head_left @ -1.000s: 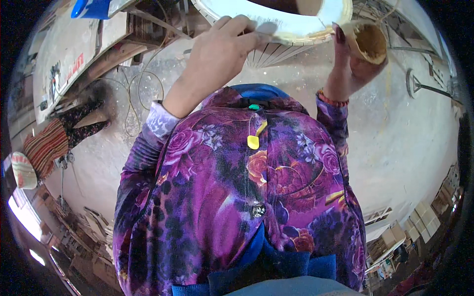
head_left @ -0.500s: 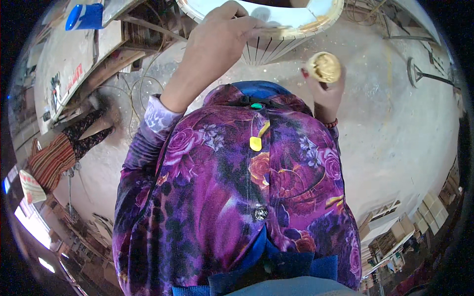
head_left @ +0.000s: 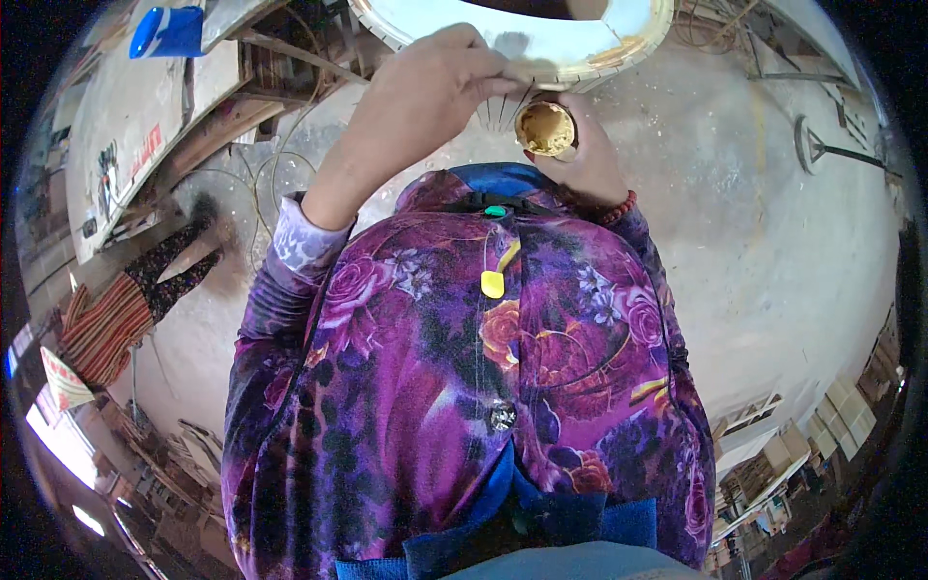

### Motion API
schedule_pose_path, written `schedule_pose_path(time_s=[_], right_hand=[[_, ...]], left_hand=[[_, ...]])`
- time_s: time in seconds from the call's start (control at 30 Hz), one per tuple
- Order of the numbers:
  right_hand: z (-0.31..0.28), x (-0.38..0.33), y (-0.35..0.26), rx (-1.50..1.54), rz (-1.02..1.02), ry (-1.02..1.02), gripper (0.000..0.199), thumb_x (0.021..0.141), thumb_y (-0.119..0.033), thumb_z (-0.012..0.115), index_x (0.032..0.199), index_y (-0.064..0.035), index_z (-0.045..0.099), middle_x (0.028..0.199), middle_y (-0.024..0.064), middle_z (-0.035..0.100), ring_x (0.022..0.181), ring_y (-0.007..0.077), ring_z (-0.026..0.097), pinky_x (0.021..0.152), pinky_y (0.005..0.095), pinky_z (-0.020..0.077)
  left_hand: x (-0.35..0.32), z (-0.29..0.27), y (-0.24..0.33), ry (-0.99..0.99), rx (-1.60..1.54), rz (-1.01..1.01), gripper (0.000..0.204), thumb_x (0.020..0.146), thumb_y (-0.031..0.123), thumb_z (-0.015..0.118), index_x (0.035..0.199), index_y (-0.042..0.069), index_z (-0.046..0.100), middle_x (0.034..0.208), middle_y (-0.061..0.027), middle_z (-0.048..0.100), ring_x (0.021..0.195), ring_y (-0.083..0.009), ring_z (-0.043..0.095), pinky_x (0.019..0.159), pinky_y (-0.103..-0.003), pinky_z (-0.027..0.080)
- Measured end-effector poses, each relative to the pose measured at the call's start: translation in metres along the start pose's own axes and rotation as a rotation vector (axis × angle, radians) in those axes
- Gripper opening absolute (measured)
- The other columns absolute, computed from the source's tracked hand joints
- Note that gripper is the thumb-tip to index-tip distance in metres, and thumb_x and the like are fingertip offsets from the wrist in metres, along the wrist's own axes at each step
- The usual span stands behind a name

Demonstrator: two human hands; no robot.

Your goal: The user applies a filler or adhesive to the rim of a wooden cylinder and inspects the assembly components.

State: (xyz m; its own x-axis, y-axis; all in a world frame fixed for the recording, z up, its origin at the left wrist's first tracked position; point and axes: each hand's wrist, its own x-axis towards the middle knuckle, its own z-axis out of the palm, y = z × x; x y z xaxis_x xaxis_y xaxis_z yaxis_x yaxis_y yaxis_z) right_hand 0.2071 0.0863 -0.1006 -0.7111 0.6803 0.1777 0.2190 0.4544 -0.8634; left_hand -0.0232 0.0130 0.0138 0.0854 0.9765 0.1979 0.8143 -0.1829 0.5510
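While the left hand [head_left: 418,104] arches — fingers bunched — the right hand [head_left: 592,159] clasps a cup [head_left: 545,130].

No text I can read. Clearest marking is a short row of red characters [head_left: 145,148] on the pale worktop [head_left: 145,101] at left, near its edge; too small, slanted and blurred. Red marks on the pale hat [head_left: 66,379], far left: can't tell lettering from pattern.

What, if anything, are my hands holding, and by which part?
The right hand holds the cup by its outer side. The left hand is at the near edge of the white ring; whether it grips anything is unclear.
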Motion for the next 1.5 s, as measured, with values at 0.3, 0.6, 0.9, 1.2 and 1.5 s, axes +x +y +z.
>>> schedule_pose_path(time_s=[0.3,0.6,0.9,1.2,1.5], right_hand=[[0.006,-0.001,0.003,0.041,0.016,0.028,0.068,0.072,-0.011,0.083,0.132,-0.0041,0.052,0.122,0.0153,0.060,0.114,0.0300,0.060,0.100,0.0385,0.0480],[0.010,-0.002,0.005,0.083,0.009,0.068,0.066,0.070,-0.011,0.083,0.130,-0.0039,0.054,0.121,0.0160,0.059,0.113,0.0326,0.060,0.099,0.0399,0.0486],[0.010,0.000,0.002,0.145,0.004,0.067,0.064,0.071,-0.009,0.082,0.128,-0.0055,0.055,0.120,0.0146,0.060,0.113,0.0316,0.060,0.098,0.0395,0.0486],[0.006,-0.003,0.002,0.131,0.054,0.062,0.065,0.070,-0.009,0.083,0.128,-0.0062,0.055,0.121,0.0147,0.060,0.116,0.0318,0.059,0.101,0.0402,0.0471],[0.002,-0.005,0.006,0.114,0.032,0.058,0.063,0.071,-0.010,0.083,0.128,-0.0061,0.055,0.121,0.0150,0.061,0.114,0.0313,0.060,0.101,0.0398,0.0468]], left_hand=[[-0.007,-0.006,-0.005,-0.053,-0.024,0.068,0.019,0.095,0.018,0.068,0.110,0.010,0.075,0.093,-0.0125,0.064,0.084,-0.0342,0.065,0.074,-0.042,0.052],[-0.014,-0.003,-0.008,0.056,0.138,0.096,0.020,0.094,0.015,0.068,0.112,0.012,0.075,0.093,-0.0129,0.065,0.086,-0.0343,0.064,0.076,-0.041,0.052],[-0.024,-0.013,-0.040,0.112,-0.053,-0.003,0.027,0.090,0.013,0.073,0.116,0.017,0.077,0.094,-0.0075,0.065,0.088,-0.0270,0.063,0.080,-0.037,0.051],[-0.019,-0.011,-0.041,0.105,0.101,0.259,0.030,0.088,0.012,0.073,0.117,0.021,0.077,0.095,-0.0072,0.062,0.090,-0.0271,0.062,0.079,-0.037,0.051],[-0.018,-0.004,-0.028,0.176,0.234,0.241,0.029,0.090,0.011,0.070,0.117,0.019,0.076,0.097,-0.0067,0.063,0.092,-0.0295,0.063,0.080,-0.039,0.052]])
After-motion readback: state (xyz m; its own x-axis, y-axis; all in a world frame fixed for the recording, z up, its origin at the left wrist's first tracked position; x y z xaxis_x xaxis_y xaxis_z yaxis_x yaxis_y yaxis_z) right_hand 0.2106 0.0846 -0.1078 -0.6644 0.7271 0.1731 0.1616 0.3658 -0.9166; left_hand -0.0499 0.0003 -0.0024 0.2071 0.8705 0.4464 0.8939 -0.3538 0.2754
